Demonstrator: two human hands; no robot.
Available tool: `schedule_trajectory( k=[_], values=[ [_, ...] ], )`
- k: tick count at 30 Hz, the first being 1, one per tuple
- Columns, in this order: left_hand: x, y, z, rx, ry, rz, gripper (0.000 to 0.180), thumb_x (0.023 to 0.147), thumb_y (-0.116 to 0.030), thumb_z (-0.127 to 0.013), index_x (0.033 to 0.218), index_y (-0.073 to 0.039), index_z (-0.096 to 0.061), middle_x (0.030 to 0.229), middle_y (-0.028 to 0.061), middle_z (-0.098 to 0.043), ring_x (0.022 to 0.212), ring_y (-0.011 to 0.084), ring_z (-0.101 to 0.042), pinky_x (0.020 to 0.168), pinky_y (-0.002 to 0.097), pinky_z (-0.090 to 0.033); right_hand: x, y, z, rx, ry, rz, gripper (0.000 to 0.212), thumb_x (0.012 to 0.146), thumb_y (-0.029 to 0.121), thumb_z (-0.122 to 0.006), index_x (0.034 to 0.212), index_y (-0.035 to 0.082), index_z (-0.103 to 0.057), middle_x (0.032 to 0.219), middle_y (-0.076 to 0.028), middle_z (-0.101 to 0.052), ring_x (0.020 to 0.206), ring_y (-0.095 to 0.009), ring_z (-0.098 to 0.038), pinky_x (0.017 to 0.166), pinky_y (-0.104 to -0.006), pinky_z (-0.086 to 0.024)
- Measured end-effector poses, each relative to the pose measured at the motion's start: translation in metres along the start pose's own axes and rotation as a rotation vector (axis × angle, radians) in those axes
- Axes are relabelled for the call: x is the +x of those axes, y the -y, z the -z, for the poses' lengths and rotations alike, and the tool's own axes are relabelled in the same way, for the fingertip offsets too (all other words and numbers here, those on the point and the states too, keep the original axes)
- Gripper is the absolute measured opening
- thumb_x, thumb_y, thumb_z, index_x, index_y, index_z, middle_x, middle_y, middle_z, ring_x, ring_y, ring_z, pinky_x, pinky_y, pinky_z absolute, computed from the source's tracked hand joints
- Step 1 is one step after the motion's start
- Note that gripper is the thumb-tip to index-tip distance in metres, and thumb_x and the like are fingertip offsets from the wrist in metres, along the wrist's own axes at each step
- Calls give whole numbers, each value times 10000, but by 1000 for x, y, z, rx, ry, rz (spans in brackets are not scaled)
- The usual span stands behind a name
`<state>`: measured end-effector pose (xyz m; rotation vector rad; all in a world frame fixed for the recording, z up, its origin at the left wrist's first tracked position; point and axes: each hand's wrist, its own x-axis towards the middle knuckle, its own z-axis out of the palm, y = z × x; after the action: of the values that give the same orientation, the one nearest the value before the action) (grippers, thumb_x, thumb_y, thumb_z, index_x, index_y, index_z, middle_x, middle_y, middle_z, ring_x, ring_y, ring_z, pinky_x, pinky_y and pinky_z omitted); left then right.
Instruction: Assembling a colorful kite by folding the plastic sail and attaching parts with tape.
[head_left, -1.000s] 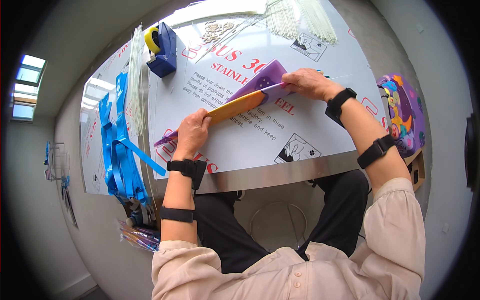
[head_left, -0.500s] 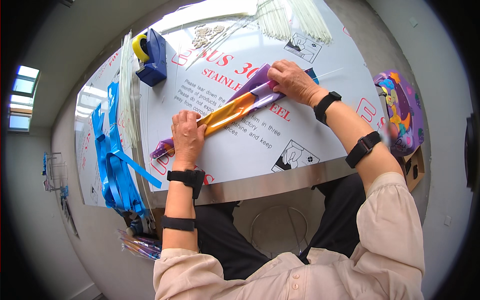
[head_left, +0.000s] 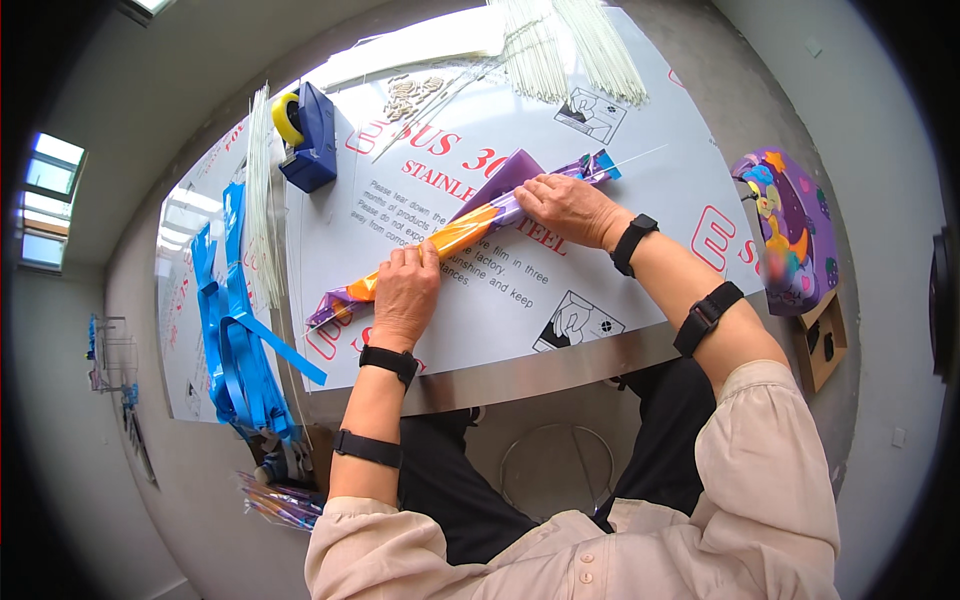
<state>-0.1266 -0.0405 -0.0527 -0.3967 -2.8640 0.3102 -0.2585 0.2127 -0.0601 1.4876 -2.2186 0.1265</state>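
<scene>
A rolled-up sheet of shiny purple-and-orange plastic film lies slantwise on the table, its lower end at the left and its upper end at the right. A thin white rod sticks out of the upper right end. My left hand presses on the lower part of the roll, fingers bent over it. Further up, my right hand grips the roll with thumb and fingers. Behind the roll, beside my right fingers, a loose purple flap of the film stands up.
A blue tape dispenser with yellow tape stands at the far left. Blue ribbons hang over the table's left edge near thin white rods. More rod bundles and small beige pieces lie at the back. A purple patterned case sits right.
My left hand has slid right and up along the roll. My right hand has shifted left along it, so more of the roll's upper right end shows.
</scene>
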Motion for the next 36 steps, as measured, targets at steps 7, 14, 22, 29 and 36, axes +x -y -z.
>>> schedule_trajectory(
  k=[7, 14, 22, 29, 36],
  values=[
    [2, 25, 10, -511, 102, 187, 152, 785, 6, -542, 923, -18, -599, 834, 192, -615, 804, 372, -598, 720, 431, -490, 13, -5, 20, 332, 383, -294, 65, 845, 95, -569, 871, 43, -541, 807, -96, -614, 837, -281, -621, 736, -360, -510],
    [29, 50, 6, -806, 320, 375, 139, 770, -52, -640, 862, 21, -566, 867, 227, -633, 865, 403, -597, 741, 447, -464, 40, -32, -1, 523, 447, -343, 138, 804, 70, -629, 928, 67, -568, 1095, -111, -533, 969, -293, -591, 811, -379, -482],
    [32, 44, 3, -605, 341, 388, 207, 721, -98, -700, 893, 0, -640, 917, 193, -651, 885, 368, -602, 781, 441, -480, 57, -36, 2, 484, 538, -366, 201, 665, 94, -751, 834, 92, -640, 928, -47, -625, 973, -267, -567, 830, -356, -460],
    [-2, 27, 26, -444, -74, 408, 329, 675, -65, -734, 971, -16, -599, 1068, 156, -567, 1081, 348, -484, 889, 432, -425, 48, -15, 41, 687, 440, -325, 109, 629, 18, -620, 677, -10, -525, 703, -203, -560, 716, -377, -554, 643, -408, -442],
    [-40, -27, 82, -1328, -511, 916, 269, 820, -54, -667, 1062, 16, -572, 1056, 123, -590, 978, 226, -564, 837, 332, -475, 30, 36, 115, 1405, 232, -936, 199, 736, -68, -646, 661, 61, -516, 624, 39, -523, 559, -51, -487, 502, -245, -401]
  ],
)
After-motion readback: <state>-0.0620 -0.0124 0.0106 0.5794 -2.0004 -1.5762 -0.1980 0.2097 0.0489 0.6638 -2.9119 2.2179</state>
